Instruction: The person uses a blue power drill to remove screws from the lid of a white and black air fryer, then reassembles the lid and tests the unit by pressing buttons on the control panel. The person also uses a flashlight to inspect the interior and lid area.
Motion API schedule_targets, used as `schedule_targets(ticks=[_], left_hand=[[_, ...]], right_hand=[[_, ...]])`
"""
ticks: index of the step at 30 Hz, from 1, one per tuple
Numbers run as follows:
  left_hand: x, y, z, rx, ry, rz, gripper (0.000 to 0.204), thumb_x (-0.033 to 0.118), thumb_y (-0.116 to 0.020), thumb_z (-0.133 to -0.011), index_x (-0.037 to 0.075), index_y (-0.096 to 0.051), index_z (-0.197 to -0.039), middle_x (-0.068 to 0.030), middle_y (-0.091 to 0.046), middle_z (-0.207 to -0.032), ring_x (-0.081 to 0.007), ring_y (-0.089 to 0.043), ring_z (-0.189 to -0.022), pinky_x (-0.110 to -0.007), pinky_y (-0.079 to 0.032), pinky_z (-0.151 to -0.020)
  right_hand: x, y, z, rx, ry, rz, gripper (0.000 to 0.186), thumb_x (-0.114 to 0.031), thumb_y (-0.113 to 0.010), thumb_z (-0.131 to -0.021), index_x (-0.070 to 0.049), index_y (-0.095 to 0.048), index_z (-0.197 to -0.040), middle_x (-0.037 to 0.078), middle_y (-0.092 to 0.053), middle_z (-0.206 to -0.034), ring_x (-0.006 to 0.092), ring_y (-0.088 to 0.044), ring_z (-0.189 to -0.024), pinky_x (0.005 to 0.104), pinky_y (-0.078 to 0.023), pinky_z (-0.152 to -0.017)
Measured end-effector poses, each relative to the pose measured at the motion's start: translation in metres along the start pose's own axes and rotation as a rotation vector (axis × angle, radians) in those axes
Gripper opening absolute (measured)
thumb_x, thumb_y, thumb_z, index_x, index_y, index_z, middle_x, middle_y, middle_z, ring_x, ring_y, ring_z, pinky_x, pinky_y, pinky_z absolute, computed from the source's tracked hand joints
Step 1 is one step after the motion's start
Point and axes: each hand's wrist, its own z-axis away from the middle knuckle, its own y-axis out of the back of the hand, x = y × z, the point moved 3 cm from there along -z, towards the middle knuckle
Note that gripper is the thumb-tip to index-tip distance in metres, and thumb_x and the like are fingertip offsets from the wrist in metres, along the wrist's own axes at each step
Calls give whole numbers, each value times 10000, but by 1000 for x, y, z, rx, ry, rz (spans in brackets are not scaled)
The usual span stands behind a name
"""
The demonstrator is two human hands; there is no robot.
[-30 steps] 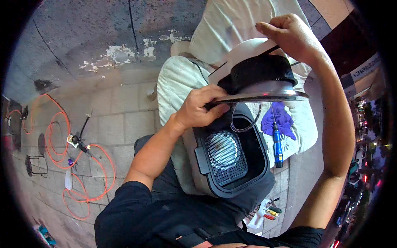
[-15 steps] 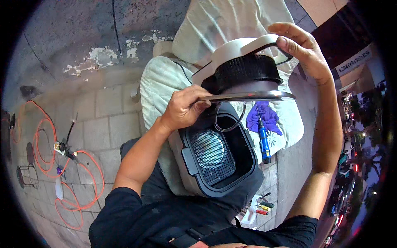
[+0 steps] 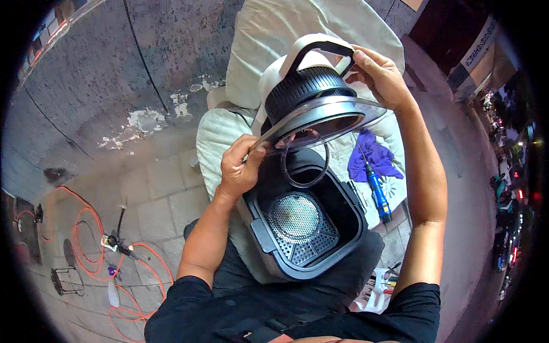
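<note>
Above my lap I hold a lid-like appliance head [image 3: 309, 88] with a white top, a looped handle, a black ribbed band and a wide clear rim. My left hand [image 3: 240, 166] pinches that rim at its left edge. Closed around the handle's far right end is my right hand [image 3: 377, 77]. A thin ring [image 3: 302, 186] hangs under the head; how it attaches I cannot tell. Below, a black open-topped rectangular appliance body [image 3: 263, 231] rests across my legs, tilted. Inside it a round perforated metal plate [image 3: 294, 214] shows, with slotted dark panels beside it.
A cream-covered chair [image 3: 309, 23] stands in front. On its seat lie a purple cloth [image 3: 374, 157] and a blue screwdriver-like tool [image 3: 377, 191]. Several hand tools sit in a white holder [image 3: 377, 291] at lower right. An orange hose [image 3: 86, 214] coils on the pavement at left.
The head has tipped so its underside and the clear rim show more. Both hands moved with it, slightly left; the right also came lower. My view has shifted a little.
</note>
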Motion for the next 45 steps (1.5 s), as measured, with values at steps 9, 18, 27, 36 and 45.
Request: schedule_targets(ticks=[9,18,27,36,45], left_hand=[[4,9,-1,-5,-105,-67,249,225,-751,-1073,-24,-769,-1068,-108,-758,-965,-218,-705,-839,-322,-543,-761],[31,40,-60,181,38,115,488,392,-593,-1157,-50,-788,-1089,-125,-782,-1004,-188,-722,-990,-353,-567,-898],[85,-11,-179,-100,57,-111,428,351,-726,-1105,-24,-745,-1311,-98,-799,-1110,-150,-714,-1034,-304,-552,-944],[86,-27,-186,4,59,-215,381,345,-698,-1107,-21,-793,-1057,-71,-779,-904,-120,-678,-818,-273,-533,-766],[89,-28,-189,51,153,-112,341,310,-718,-1091,7,-781,-947,-3,-715,-792,-40,-520,-680,-229,-408,-632]], right_hand=[[12,-6,-14,87,20,-14,477,-361,-772,-1063,-5,-755,-1380,68,-770,-1111,158,-712,-959,328,-613,-862],[5,-18,-15,29,0,-69,454,-376,-791,-1047,-26,-782,-1335,60,-772,-1124,147,-706,-974,313,-606,-869],[1,-34,-11,55,144,15,539,-509,-735,-1061,-56,-773,-1349,58,-776,-1171,168,-707,-1080,350,-575,-985],[7,-32,-22,81,169,199,564,-601,-741,-1025,-82,-816,-1230,51,-763,-1050,144,-697,-1010,314,-549,-919],[-3,-39,-24,44,149,217,529,-598,-686,-1059,-97,-830,-1145,56,-736,-1022,172,-668,-979,335,-526,-892]])
